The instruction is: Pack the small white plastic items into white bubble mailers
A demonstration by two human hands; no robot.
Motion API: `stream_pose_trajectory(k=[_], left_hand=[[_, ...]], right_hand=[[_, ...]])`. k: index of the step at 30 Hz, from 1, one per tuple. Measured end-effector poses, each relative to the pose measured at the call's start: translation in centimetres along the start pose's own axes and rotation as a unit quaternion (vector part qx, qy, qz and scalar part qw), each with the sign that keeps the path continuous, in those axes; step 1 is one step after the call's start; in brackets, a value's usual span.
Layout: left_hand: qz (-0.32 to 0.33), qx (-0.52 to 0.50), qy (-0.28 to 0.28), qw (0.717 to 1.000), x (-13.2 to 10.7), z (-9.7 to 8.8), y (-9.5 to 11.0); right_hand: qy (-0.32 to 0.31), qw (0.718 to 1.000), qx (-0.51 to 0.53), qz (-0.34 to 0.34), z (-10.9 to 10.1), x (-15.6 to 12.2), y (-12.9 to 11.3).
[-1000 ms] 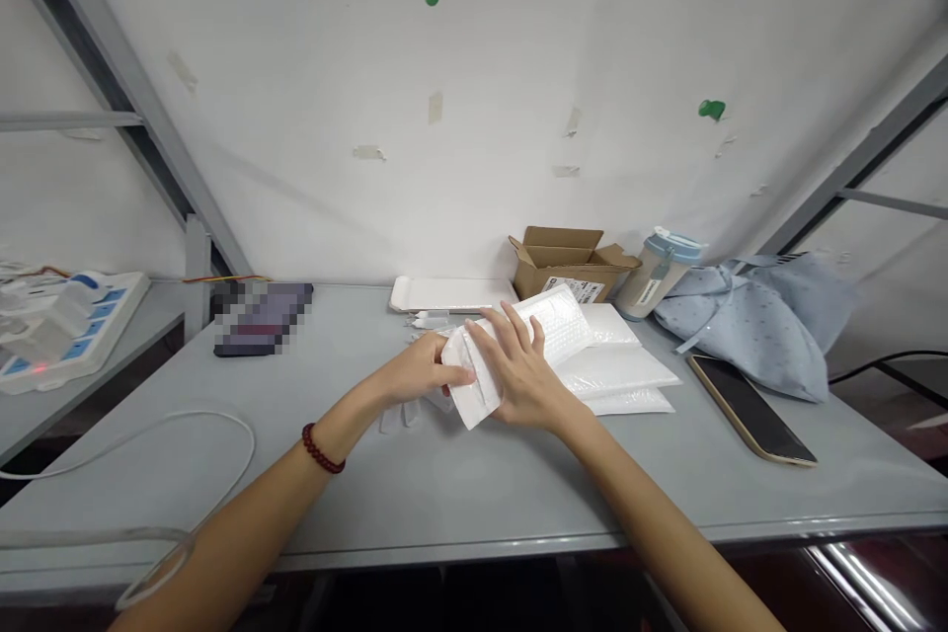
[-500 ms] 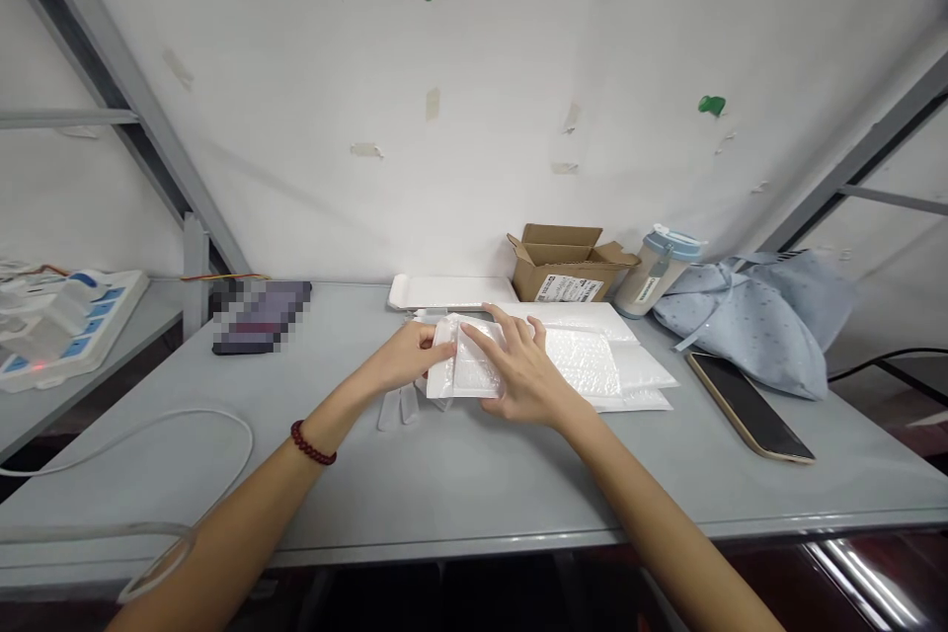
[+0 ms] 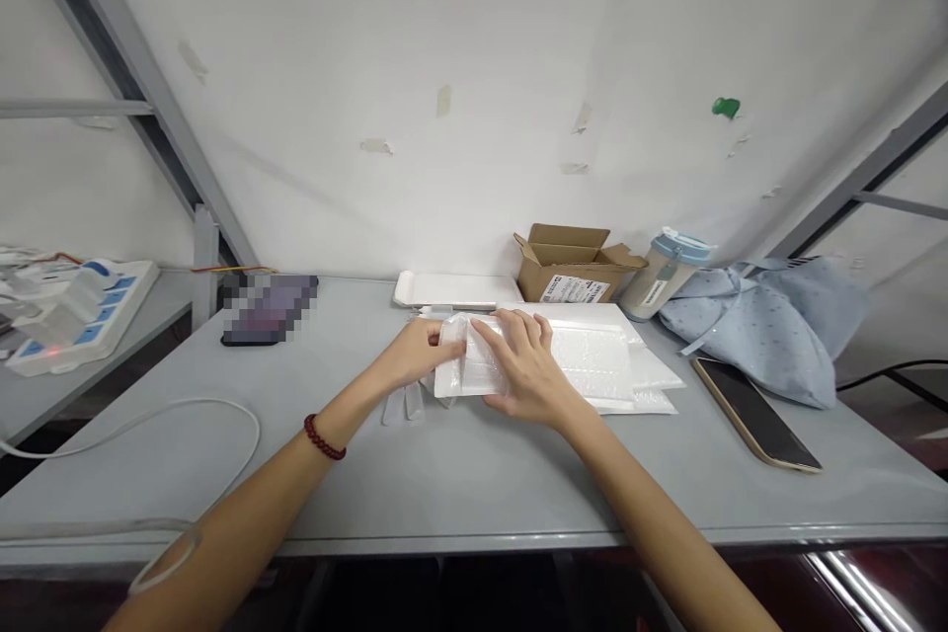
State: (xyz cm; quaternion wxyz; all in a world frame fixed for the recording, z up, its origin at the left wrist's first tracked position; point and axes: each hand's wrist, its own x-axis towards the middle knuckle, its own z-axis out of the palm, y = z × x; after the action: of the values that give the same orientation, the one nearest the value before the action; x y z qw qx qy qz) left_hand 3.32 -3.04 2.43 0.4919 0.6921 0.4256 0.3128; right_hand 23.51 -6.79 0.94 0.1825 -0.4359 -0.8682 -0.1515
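A white bubble mailer lies across the middle of the table, its flap end pointing left. My left hand pinches that end between thumb and fingers; some fingertips are hidden behind it. My right hand is curled over the mailer, index finger reaching towards the flap and thumb near the front edge. Under and right of the hands are more white bubble mailers, stacked unevenly. Small clear plastic pieces lie just below my left hand.
Along the wall are a flat white mailer, an open cardboard box, a tumbler and a blue cloth bag. A phone lies right. Left are a pixelated dark object, a power strip and a white cable.
The view has shifted slightly. The mailer stays in my hands, and its bubbled body shows further to the right of my right hand. My left fingers remain at the flap end.
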Motion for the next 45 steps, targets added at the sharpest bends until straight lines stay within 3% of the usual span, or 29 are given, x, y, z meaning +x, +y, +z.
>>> stream_pose_trajectory(k=[5,9,15,19,22,33,37,40,45], left_hand=[[-0.005,0.019,0.044,0.999,0.1,-0.2,-0.3],[-0.004,0.103,0.077,0.992,0.4,-0.9,-0.6],[-0.036,0.133,0.009,0.990,0.0,-5.0,-0.9],[-0.073,0.151,0.035,0.985,-0.7,-7.6,-1.3],[-0.102,0.159,0.033,0.981,-0.9,-8.4,-1.7],[-0.132,0.182,-0.093,0.970,-0.8,-7.0,-2.1],[-0.146,0.161,-0.105,0.970,-0.9,-6.8,-1.6],[-0.141,0.102,-0.106,0.979,-1.1,-6.8,-0.9],[-0.090,-0.113,-0.067,0.987,-1.6,-6.9,0.2]], right_hand=[[0.025,1.000,-0.006,-0.016,0.3,0.1,0.0],[0.044,0.999,-0.014,-0.011,0.6,0.2,0.4],[0.063,0.998,-0.011,0.013,0.8,0.2,1.3],[0.073,0.997,-0.005,0.021,0.8,0.1,1.8],[0.083,0.996,-0.002,0.029,0.9,0.1,2.2],[0.084,0.995,0.023,0.056,1.3,0.1,2.5],[0.087,0.994,0.027,0.054,1.2,0.1,2.5],[0.088,0.994,0.028,0.055,1.2,0.2,2.5],[0.079,0.995,0.025,0.057,1.3,0.1,2.5]])
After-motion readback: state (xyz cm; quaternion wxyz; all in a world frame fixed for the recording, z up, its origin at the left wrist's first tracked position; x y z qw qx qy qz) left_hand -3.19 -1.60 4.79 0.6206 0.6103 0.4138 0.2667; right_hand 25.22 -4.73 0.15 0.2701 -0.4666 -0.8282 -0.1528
